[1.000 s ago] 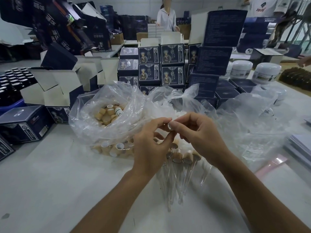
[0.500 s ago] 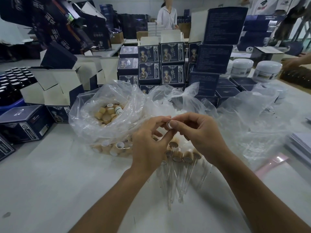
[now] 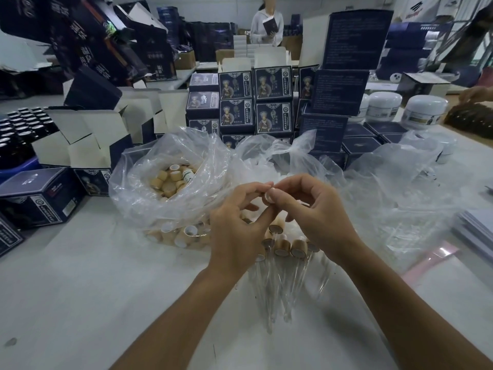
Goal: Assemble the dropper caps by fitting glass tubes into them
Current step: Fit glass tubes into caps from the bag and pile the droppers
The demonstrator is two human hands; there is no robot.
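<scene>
My left hand [image 3: 237, 228] and my right hand [image 3: 312, 212] meet above the table, and their fingertips pinch one small white dropper cap [image 3: 267, 196] between them. Whether a glass tube is in it I cannot tell. Below the hands lie several assembled droppers [image 3: 282, 247] with tan bamboo collars, their glass tubes [image 3: 277, 292] pointing toward me. A clear plastic bag [image 3: 149, 182] left of the hands holds several loose bamboo caps [image 3: 170, 180].
Dark blue product boxes [image 3: 272, 84] are stacked behind the bags, with open cartons [image 3: 80, 134] at left. White jars [image 3: 424, 110] stand at right, near more crumpled plastic [image 3: 394, 188]. A person stands at the far back. Bare white table [image 3: 80, 289] lies at front left.
The hands have stayed together over the same spot, with only slight finger movement on the small cap. Another person's hand has appeared at the far right edge.
</scene>
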